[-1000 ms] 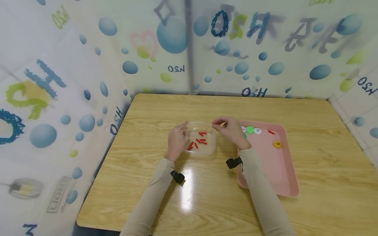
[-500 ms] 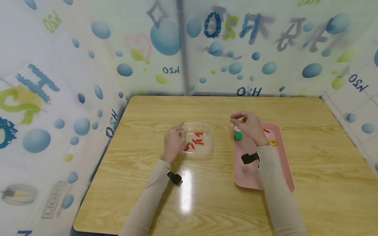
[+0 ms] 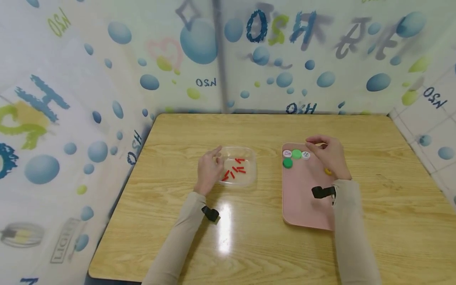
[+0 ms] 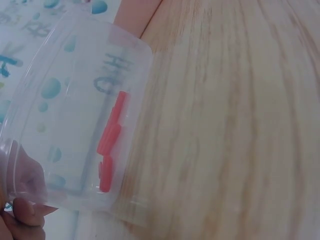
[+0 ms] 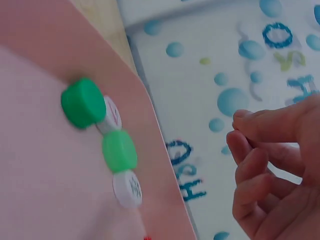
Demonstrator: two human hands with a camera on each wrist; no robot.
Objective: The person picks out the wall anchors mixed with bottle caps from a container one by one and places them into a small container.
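My left hand (image 3: 209,171) grips the left rim of a clear plastic container (image 3: 252,168). Several short red sticks (image 3: 240,168) lie on its bottom. In the left wrist view the container (image 4: 75,100) appears from the side, with part of the hand (image 4: 25,215) at its edge. My right hand (image 3: 329,156) hovers over the far right part of a pink tray (image 3: 306,202), fingers loosely bent. Nothing shows between its thumb and fingers in the right wrist view. A red tip (image 5: 147,238) shows at that view's bottom edge. Beneath the hand a yellow disc (image 3: 328,171) is partly covered.
In the tray's far left corner sit a dark green cap (image 3: 287,162), a light green cap (image 3: 296,154) and two white caps, one beside the light green cap (image 5: 120,151). Wooden table (image 3: 178,158) surrounds container and tray. A patterned wall (image 3: 270,71) rises behind.
The right hand has moved right, from the container's right rim across to the tray's far right part. The caps it covered show again. The left hand keeps its hold on the container.
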